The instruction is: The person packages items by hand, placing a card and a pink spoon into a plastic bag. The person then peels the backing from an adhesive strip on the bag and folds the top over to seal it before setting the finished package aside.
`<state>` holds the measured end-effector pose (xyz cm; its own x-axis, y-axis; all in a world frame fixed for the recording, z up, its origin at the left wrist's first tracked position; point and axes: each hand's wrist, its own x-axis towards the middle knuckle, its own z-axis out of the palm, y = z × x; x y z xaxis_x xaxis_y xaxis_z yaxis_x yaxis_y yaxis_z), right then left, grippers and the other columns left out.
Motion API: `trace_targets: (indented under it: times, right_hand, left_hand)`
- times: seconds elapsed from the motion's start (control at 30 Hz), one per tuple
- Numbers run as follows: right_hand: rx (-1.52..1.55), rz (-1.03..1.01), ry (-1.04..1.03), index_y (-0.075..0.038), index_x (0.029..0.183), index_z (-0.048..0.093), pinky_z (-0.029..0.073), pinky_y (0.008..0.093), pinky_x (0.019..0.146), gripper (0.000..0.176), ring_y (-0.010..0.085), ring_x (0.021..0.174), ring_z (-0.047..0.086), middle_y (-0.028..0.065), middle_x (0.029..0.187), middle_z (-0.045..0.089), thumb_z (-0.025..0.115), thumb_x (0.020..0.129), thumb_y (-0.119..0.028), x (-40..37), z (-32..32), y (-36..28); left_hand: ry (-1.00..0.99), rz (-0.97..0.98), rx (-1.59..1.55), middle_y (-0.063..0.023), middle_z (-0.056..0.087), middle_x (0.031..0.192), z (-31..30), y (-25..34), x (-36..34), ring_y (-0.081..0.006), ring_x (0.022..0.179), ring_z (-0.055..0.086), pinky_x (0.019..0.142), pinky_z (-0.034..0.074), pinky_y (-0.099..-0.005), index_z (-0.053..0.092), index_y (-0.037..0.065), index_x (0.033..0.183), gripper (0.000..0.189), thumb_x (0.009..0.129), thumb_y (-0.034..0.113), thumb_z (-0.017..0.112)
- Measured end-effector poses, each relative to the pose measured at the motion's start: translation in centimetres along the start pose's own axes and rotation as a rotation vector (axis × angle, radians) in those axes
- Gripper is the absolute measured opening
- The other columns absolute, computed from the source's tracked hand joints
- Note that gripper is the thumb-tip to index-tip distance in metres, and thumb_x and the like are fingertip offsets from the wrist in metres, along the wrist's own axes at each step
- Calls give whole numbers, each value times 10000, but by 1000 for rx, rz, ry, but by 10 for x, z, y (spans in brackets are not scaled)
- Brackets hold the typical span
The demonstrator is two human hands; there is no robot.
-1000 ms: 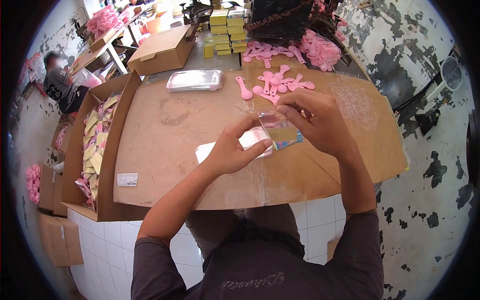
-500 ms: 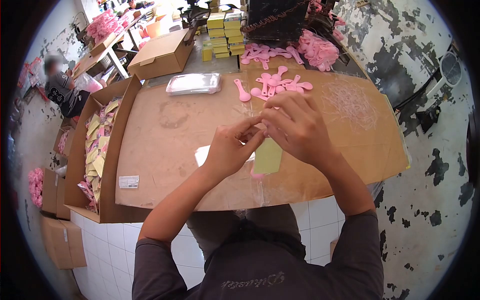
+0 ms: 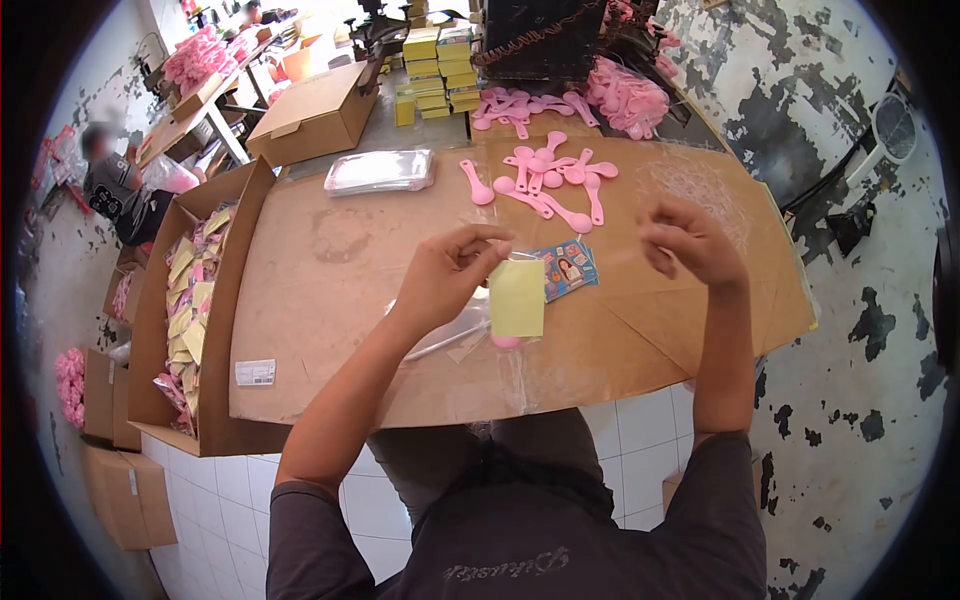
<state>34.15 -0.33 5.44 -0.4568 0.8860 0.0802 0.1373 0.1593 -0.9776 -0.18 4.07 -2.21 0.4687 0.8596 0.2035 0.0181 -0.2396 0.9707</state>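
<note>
My left hand [image 3: 450, 272] pinches the top of a small clear bag. A yellow-green card [image 3: 518, 300] hangs in it below my fingertips, and a pink spoon's rounded end [image 3: 506, 342] shows under the card. My right hand [image 3: 693, 240] is raised apart from the bag, beside a heap of thin clear strips [image 3: 705, 195]; its fingers are curled, and whatever they hold, if anything, is too small to make out. Blue printed cards [image 3: 570, 270] lie just right of the bag. Clear plastic [image 3: 455, 330] lies under my left wrist. Beyond my hands, several pink measuring spoons [image 3: 545, 175] are scattered.
A long carton [image 3: 255, 215] of packed pieces stands along the left edge. A stack of clear bags [image 3: 378, 171] lies at the back of the cardboard-covered table [image 3: 300, 330]. Behind are a closed box [image 3: 312, 112] and stacked yellow cards [image 3: 435, 75]. Another person [image 3: 115, 185] sits far left.
My right hand has pulled away from my left, to the right toward the strips. The blue cards now show. My left hand has stayed nearly in place with the bag.
</note>
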Motion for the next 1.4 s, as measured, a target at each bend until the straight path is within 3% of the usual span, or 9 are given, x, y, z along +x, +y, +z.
trace_targets:
  times: [0.03, 0.13, 0.23, 0.33, 0.5, 0.57, 0.63, 0.83, 1.4]
  right_hand:
    - [86, 10, -97, -51, 1029, 613, 464, 237, 662, 137, 55, 651, 552, -18, 729, 589, 546, 1070, -164, -9, -28, 14]
    - [57, 52, 310, -39, 1120, 619, 514, 317, 805, 126, 152, 825, 651, 49, 867, 650, 557, 1017, -76, -18, -96, 57]
    - [-2063, 126, 954, -30, 1190, 629, 476, 419, 976, 256, 275, 1076, 647, 125, 1117, 672, 574, 940, -14, -42, -131, 138]
    - [-1625, 150, 1034, -35, 1273, 626, 377, 469, 1108, 409, 354, 1284, 543, 154, 1360, 602, 604, 868, 15, -30, -106, 110]
    - [-1115, -344, 713, -58, 1245, 660, 469, 408, 1011, 345, 311, 1158, 633, 133, 1233, 677, 657, 902, -25, 20, -21, 69]
    - [-641, -104, 380, -27, 1229, 690, 519, 420, 929, 318, 252, 1063, 681, 122, 1163, 717, 722, 929, -126, 35, 32, 48]
    - [-527, -201, 91, -26, 1250, 674, 544, 363, 852, 349, 188, 1001, 686, 102, 1092, 722, 747, 936, -159, 50, 66, 43]
    - [17, -20, -36, 13, 1246, 640, 547, 282, 839, 302, 123, 973, 691, 71, 1056, 729, 708, 969, -87, 80, 90, 60]
    - [187, -30, 113, 15, 1110, 720, 550, 259, 819, 162, 106, 906, 693, 55, 1000, 741, 708, 964, -54, 73, 79, 87]
  left_hand:
    - [14, -20, -20, -61, 756, 925, -1, -4, 0, -77, 812, 694, 716, 575, -255, 683, -10, 1258, 258, 1027, 98, 646]
    - [41, -38, -40, -56, 754, 924, -1, -8, -2, -71, 802, 691, 713, 577, -247, 670, -17, 1272, 280, 1018, 101, 663]
    - [85, -7, -74, -56, 756, 925, 3, -10, -6, -70, 806, 689, 706, 568, -240, 665, -25, 1271, 286, 1021, 114, 665]
    - [107, -12, -97, -60, 759, 924, 4, -15, -4, -70, 811, 688, 693, 556, -233, 662, -31, 1272, 294, 1019, 119, 673]
    - [138, -46, -53, -62, 759, 914, 7, -11, -6, -61, 794, 678, 665, 541, -226, 655, -33, 1281, 304, 1023, 126, 674]
    - [159, -8, -72, -62, 758, 906, 11, -14, -9, -56, 782, 670, 648, 533, -223, 652, -33, 1284, 308, 1028, 137, 669]
    - [173, 5, -66, -61, 761, 906, 12, -16, -9, -59, 781, 673, 653, 552, -228, 656, -28, 1276, 307, 1028, 153, 668]
    - [208, -2, -130, -66, 765, 956, 7, -16, -9, -59, 819, 677, 655, 545, -215, 656, -14, 1288, 331, 1030, 192, 673]
    - [131, -122, -136, -47, 776, 984, 9, -19, -8, -62, 852, 678, 712, 522, -221, 744, -2, 1197, 271, 999, 181, 720]
